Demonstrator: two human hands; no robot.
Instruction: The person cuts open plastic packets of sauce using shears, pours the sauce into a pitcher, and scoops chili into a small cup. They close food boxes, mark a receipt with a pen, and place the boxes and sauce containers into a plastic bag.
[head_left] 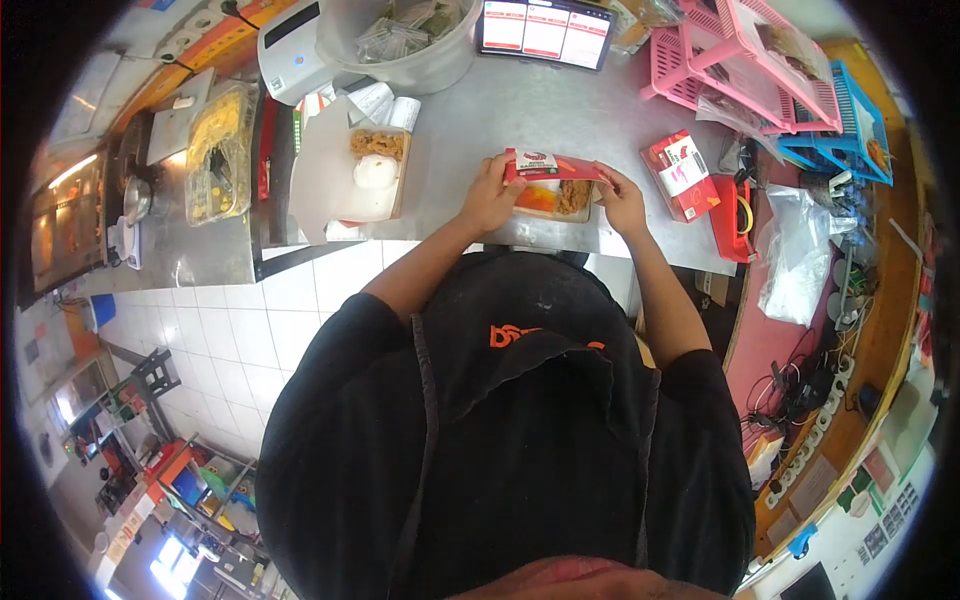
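Meal box (pixel 553 198): at counter (pixel 560 110) edge, red lid (pixel 550 166) half lowered. Left hand (pixel 487 200) and right hand (pixel 621 200) each pinch a lid end. Step: closing. Next, likely: press lid flat, evenly.

The person wears a black short-sleeved shirt (pixel 520 420) with an orange logo (pixel 512 334) at twelve o'clock on the chest; forearms are bare.
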